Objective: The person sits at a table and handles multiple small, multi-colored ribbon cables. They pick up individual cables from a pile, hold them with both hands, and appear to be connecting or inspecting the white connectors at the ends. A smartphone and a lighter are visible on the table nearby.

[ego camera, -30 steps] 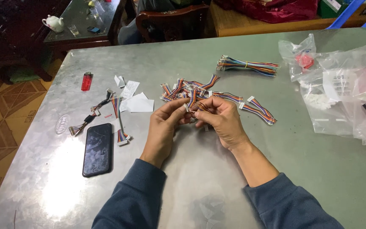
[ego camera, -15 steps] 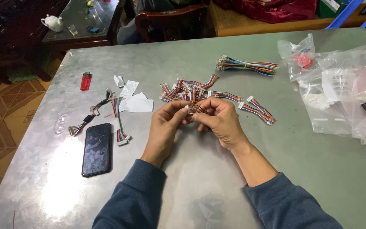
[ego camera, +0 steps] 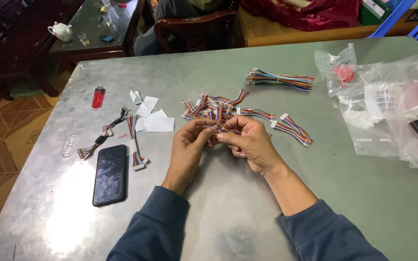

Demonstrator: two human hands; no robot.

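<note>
We are looking down past two blue sleeves (ego camera: 151,227) resting on the grey metal table (ego camera: 247,212). Our left hand (ego camera: 187,147) and right hand (ego camera: 250,142) are meeting at the middle of the table, fingertips pinching in narrow on one short multicoloured ribbon cable (ego camera: 222,127) held between them, just off the surface. Off to the left, a black phone (ego camera: 109,174) is lying face up, with a few loose cables (ego camera: 134,140) just beside it. Right behind our fingers, a heap of the same striped cables (ego camera: 218,106) is sitting, and white paper scraps (ego camera: 156,122) are lying near it. Further back, a red lighter (ego camera: 98,96) is lying on the left, a tied cable bundle (ego camera: 279,79) is resting behind the heap, and clear plastic bags (ego camera: 388,106) are crowding the right side.
</note>
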